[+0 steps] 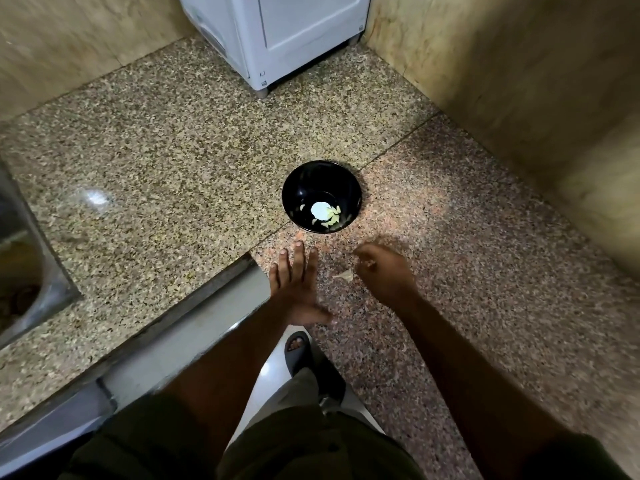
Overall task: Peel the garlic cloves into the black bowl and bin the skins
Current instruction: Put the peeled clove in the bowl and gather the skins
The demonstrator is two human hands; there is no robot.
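On the speckled counter [173, 143], just ahead of the person, sits the black bowl [321, 196], with several pale peeled garlic cloves [330, 216] lying in its bottom around a bright glare spot. Nearer the counter's edge, both hands hover low over the stone. The left hand [296, 289] is spread flat, fingers straight and pointing toward the bowl, holding nothing. The right hand [382, 271] has its fingers curled inward, and something pale seems to sit at its fingertips, though it is too blurred for me to say whether that is a pinched skin. Between the two hands lies a scrap of papery garlic skin [344, 275], close beside the right hand.

By my reckoning, the peeling looks largely done and the gathering of skins is in hand. Next, I would judge, comes a light pinch on that flimsy scrap, or a sweep into the flat left palm, then a carry to a bin, which I cannot see from this view.
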